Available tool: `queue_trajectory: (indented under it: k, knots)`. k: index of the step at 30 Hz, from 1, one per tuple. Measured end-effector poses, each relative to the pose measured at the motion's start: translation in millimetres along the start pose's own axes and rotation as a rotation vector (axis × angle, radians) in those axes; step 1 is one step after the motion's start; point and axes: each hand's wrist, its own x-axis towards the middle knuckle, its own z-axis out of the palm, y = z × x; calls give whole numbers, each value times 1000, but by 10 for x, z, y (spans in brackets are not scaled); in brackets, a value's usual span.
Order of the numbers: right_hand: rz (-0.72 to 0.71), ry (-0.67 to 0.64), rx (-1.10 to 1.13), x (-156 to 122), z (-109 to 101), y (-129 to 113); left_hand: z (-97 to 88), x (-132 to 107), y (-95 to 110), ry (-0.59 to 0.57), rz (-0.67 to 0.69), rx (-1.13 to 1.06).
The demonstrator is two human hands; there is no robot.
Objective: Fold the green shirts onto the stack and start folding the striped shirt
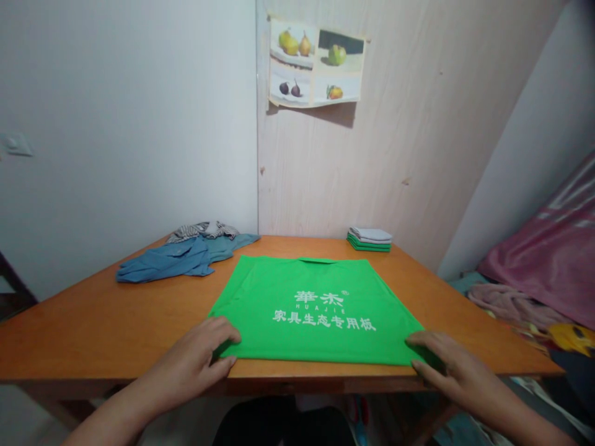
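A green cloth bag (325, 344) with white printed lettering lies flat on the wooden table, its near edge along the table's front edge. At its far edge a narrow dark gap shows, like an opening. My left hand (202, 353) is at the near left corner, fingers curled on the cloth and thumb at the near edge. On the other side my right hand (449, 359) holds the near right corner the same way. The undersides of both corners are hidden by my fingers.
Rumpled blue clothing (171, 260) and a striped cloth (204, 231) lie at the back left of the table (139, 322). A folded stack of green and grey cloth (369, 238) sits at the back right. Bedding (506, 303) is to the right; walls close the back.
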Motion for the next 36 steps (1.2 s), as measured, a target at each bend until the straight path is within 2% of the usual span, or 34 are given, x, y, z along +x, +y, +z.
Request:
queue_trajectory:
  k: [9,14,22,26,30,36]
  knots:
    - [-16,39,-68,-157,83,110,47,-31,-38,0,7,23]
    - [-49,61,-94,-154,112,152,62,-10,-20,33,-11,5]
    - [17,42,9,-131,93,206,43,26,2,44,-58,-16]
    - [119,-20,147,35,-5,245,-44,126,52,27,-116,95]
    - [127,-62,214,333,-104,256,-118,273,66,8,-173,190]
    - [140,-29,257,617,-21,302,-129,394,-47,-35,-224,214]
